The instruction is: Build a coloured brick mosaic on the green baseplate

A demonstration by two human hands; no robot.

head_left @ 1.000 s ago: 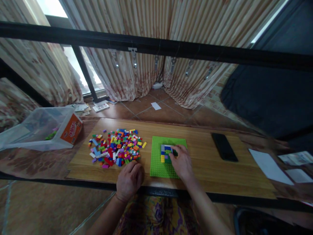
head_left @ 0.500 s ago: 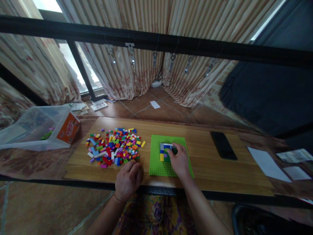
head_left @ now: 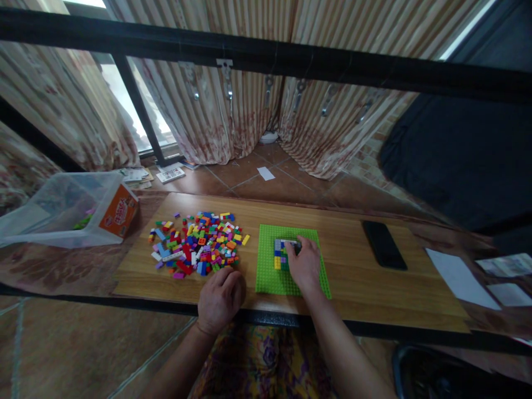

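A green studded baseplate point(head_left: 268, 282) lies on the wooden board, bearing a small block of toy bricks point(head_left: 277, 256) in grey, blue, yellow, white, green and purple. Over the right side of that block is my right hand point(head_left: 305, 266), thumb and fingers closed at the bricks; what is pinched between them is mostly hidden. My left hand point(head_left: 221, 299) rests as a loose fist at the board's near edge, left of the baseplate. Its palm is turned away, so anything inside is hidden. Just beyond it spreads a pile of loose, mixed-colour toy bricks point(head_left: 199, 244).
A clear plastic bin point(head_left: 78, 188) with an orange label stands at the left, some bricks inside. Right of the baseplate lies a black phone point(head_left: 384, 245), with a white paper sheet point(head_left: 461, 277) farther right. A dark metal rail point(head_left: 266, 52) crosses in front of the curtains.
The view has shifted slightly, so the scene sits a little differently. My right hand stays at the brick block, with its fingers slightly rearranged. My left hand remains in a fist.
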